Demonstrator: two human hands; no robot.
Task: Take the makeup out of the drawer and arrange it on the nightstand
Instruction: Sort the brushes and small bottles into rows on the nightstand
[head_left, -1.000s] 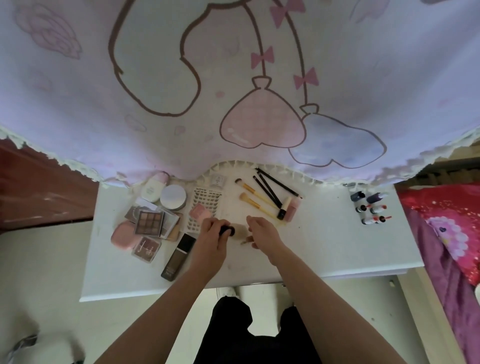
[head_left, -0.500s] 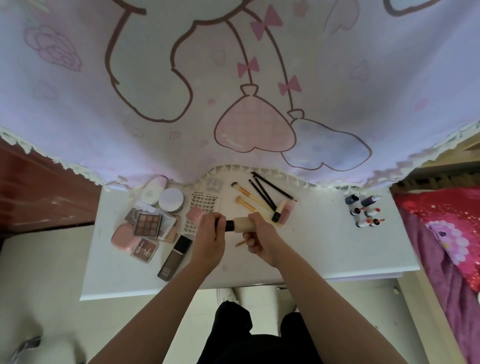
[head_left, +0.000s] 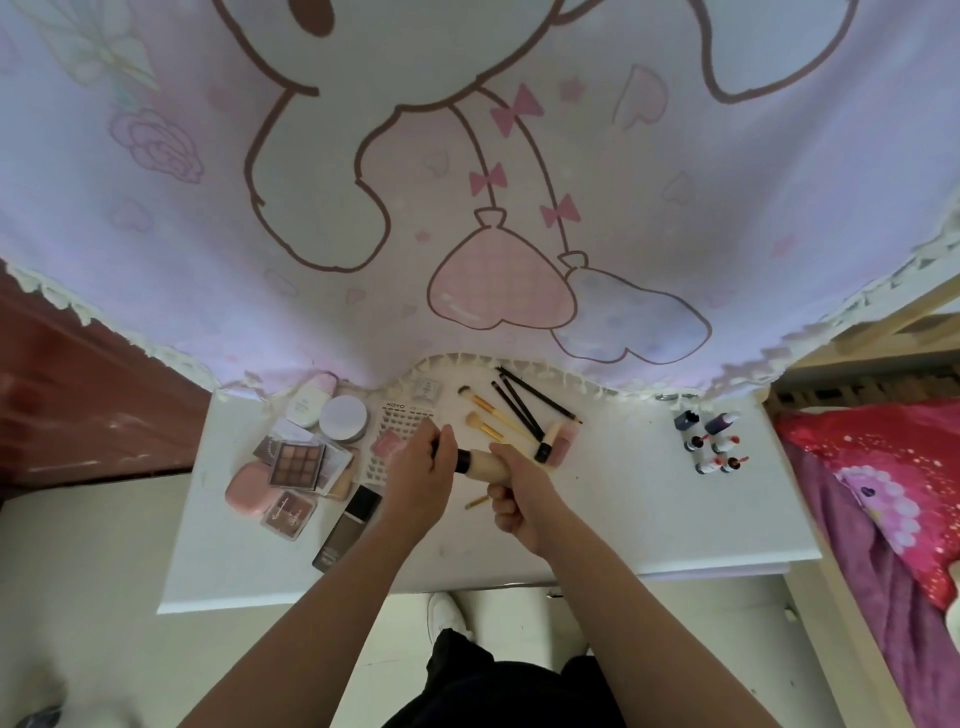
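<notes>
Above the middle of the white nightstand (head_left: 649, 525) both hands hold a cream foundation bottle (head_left: 485, 464) lying sideways. My left hand (head_left: 421, 475) grips its black cap end. My right hand (head_left: 519, 496) grips the cream body and also holds a thin gold-handled brush (head_left: 477, 503) that sticks out to the left below the fingers. Makeup lies across the nightstand: eyeshadow palettes (head_left: 297, 465), a pink compact (head_left: 248, 488), a dark foundation tube (head_left: 347, 527), gold brushes (head_left: 485, 408), black pencils (head_left: 524, 400) and small lipsticks (head_left: 711, 441).
A pink and lilac cartoon curtain (head_left: 467, 182) hangs over the nightstand's back edge. A bed with red and purple bedding (head_left: 893, 499) stands at the right. A dark red wooden panel (head_left: 78, 405) is at the left. My dark trousers and a white shoe (head_left: 444, 613) show below.
Both hands have lifted the cream bottle off the nightstand and drawn slightly apart along it, so its black cap end and body now show. The camera has tilted upward.
</notes>
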